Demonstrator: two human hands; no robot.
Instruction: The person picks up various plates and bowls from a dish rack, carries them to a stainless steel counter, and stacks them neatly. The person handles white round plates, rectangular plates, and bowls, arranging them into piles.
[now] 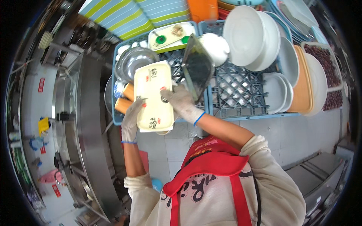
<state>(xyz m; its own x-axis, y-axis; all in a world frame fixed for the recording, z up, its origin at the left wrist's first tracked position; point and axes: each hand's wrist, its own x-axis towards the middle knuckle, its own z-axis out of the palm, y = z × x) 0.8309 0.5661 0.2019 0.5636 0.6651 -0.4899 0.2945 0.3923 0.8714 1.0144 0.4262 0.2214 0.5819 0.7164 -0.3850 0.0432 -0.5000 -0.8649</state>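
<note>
A cream rectangular tray [154, 83] with rounded corners and dark and red markings is held over the left blue crate [115, 90]. My left hand [132, 118], in a pale knit glove, grips its lower left edge. Across the tray's right edge lies my right hand [181, 101], gloved the same way with a blue cuff band, its fingers curled onto the tray. The fingers under the tray are hidden. Beside the tray, clear or metal round bowls [136, 62] and orange-brown cylinders [123, 105] sit in the crate. A dark square container [198, 67] stands tilted just beyond my right hand.
In the right blue crate [235, 84], large white plates [245, 37] and smaller ones [277, 92] stand on edge, near an orange-brown board [304, 84]. A basket of dark red fruit [324, 67] is at the right. Metal counters [92, 132] run along the left.
</note>
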